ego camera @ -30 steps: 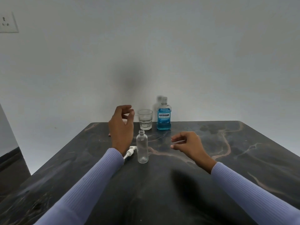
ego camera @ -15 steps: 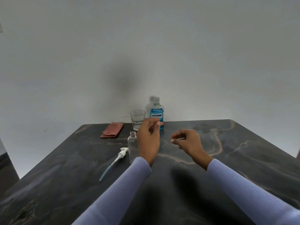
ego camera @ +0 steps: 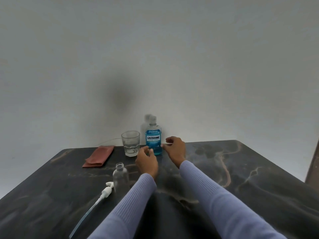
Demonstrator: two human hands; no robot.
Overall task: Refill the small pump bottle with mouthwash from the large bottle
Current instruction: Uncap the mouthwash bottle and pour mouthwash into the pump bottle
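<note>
The large blue mouthwash bottle [ego camera: 153, 137] stands capped at the table's far edge, by the wall. My left hand [ego camera: 146, 162] is in front of its base with the fingers loosely curled; I cannot tell whether it touches. My right hand [ego camera: 175, 149] hovers just right of the bottle, fingers loosely curled, holding nothing. The small clear bottle [ego camera: 120, 178] stands uncapped, nearer to me and left of my left arm. Its white pump with a long tube [ego camera: 106, 190] lies on the table beside it.
A clear drinking glass [ego camera: 130, 143] stands just left of the mouthwash bottle. A folded reddish cloth [ego camera: 99, 156] lies further left. The dark marbled table [ego camera: 241, 178] meets a plain wall at the back.
Both hands moved forward, away from the small bottle and up to the mouthwash bottle. The view has shifted to the right.
</note>
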